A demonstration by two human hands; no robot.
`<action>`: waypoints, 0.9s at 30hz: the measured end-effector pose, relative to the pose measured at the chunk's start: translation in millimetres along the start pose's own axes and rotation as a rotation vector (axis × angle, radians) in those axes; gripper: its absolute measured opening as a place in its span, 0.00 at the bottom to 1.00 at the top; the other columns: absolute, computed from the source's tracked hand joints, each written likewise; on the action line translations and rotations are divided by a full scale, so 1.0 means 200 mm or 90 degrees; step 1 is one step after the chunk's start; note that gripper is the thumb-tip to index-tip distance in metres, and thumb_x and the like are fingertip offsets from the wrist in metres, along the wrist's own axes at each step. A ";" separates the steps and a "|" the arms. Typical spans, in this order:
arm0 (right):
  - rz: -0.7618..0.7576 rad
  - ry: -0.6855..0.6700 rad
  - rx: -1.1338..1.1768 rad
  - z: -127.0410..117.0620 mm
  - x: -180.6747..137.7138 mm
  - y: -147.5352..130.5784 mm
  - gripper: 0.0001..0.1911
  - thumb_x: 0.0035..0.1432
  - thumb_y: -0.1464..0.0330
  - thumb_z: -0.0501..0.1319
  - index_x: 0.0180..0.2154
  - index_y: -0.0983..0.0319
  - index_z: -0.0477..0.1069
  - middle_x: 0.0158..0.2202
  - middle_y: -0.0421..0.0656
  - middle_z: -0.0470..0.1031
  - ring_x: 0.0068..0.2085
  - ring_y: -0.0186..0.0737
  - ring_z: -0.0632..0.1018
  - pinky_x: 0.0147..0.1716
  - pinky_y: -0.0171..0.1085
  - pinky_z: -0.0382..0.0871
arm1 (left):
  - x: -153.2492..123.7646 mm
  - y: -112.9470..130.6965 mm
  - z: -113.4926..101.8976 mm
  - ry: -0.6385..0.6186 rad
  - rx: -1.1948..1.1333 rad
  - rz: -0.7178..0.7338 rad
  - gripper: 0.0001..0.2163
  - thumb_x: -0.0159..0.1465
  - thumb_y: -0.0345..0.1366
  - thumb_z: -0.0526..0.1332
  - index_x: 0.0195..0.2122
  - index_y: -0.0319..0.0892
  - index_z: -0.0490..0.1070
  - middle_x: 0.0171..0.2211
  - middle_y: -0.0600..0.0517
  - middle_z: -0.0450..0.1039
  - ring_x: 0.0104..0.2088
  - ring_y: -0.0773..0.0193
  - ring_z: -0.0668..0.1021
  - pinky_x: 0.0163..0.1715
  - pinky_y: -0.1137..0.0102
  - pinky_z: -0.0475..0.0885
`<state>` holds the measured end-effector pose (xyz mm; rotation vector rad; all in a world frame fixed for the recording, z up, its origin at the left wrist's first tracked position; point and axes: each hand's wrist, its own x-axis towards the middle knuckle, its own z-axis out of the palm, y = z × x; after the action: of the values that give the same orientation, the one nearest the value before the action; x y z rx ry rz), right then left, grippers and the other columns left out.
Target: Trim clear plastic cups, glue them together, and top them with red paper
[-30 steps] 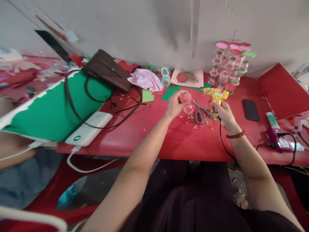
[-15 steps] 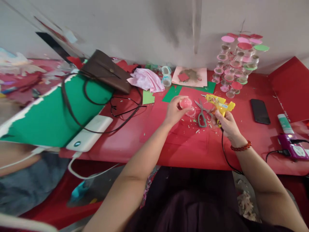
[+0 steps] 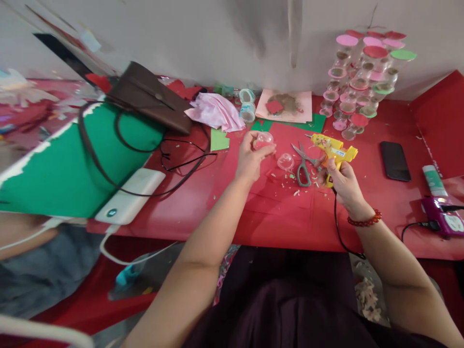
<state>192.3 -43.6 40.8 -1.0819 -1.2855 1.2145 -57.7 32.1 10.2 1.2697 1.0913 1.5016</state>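
Apparently, the left hand [image 3: 250, 158] grips a small clear plastic cup [image 3: 265, 139] near the centre of the frame; the grip of the right hand [image 3: 344, 181] is closed on a yellow glue gun [image 3: 333, 149], right of centre. If its nozzle [image 3: 308, 136] is hot, 1 careless swing could burn the left hand or soften the cup. The gun's label [image 3: 340, 153] is too small for reading.

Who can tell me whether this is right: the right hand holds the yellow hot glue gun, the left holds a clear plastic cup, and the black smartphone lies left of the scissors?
Not quite: the head view shows the black smartphone lying right of the scissors, not left. The rest of the statement stands.
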 end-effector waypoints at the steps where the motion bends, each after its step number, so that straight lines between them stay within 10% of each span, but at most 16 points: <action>1: 0.006 0.005 0.003 0.00 0.00 0.00 0.31 0.57 0.37 0.64 0.35 0.59 0.74 0.20 0.36 0.70 0.20 0.30 0.69 0.20 0.33 0.62 | 0.00 0.00 -0.01 -0.017 -0.034 -0.026 0.16 0.58 0.45 0.72 0.43 0.49 0.70 0.41 0.53 0.78 0.42 0.61 0.83 0.46 0.61 0.79; 7: 0.022 -0.003 0.000 0.01 0.00 -0.01 0.31 0.57 0.36 0.63 0.34 0.58 0.74 0.21 0.37 0.69 0.22 0.31 0.69 0.21 0.34 0.62 | 0.03 -0.02 -0.05 -0.076 -0.069 -0.096 0.23 0.66 0.63 0.60 0.45 0.49 0.74 0.41 0.47 0.80 0.41 0.57 0.84 0.45 0.57 0.81; 16: 0.044 -0.005 0.035 0.02 -0.02 -0.02 0.31 0.57 0.36 0.64 0.35 0.58 0.74 0.20 0.37 0.70 0.21 0.31 0.68 0.21 0.35 0.61 | 0.05 -0.04 -0.03 -0.095 -0.085 -0.099 0.22 0.70 0.51 0.61 0.62 0.50 0.72 0.59 0.42 0.78 0.57 0.51 0.82 0.57 0.51 0.77; 27: 0.116 -0.003 0.044 0.03 -0.02 0.01 0.32 0.56 0.35 0.64 0.35 0.58 0.73 0.19 0.36 0.68 0.20 0.31 0.66 0.19 0.34 0.57 | 0.07 -0.01 -0.07 -0.089 -0.155 -0.185 0.25 0.67 0.59 0.61 0.55 0.47 0.73 0.49 0.43 0.83 0.50 0.50 0.85 0.48 0.55 0.81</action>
<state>185.6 -47.6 38.0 -1.1664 -1.1589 1.3873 -73.3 44.4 9.8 0.9850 0.9255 1.2632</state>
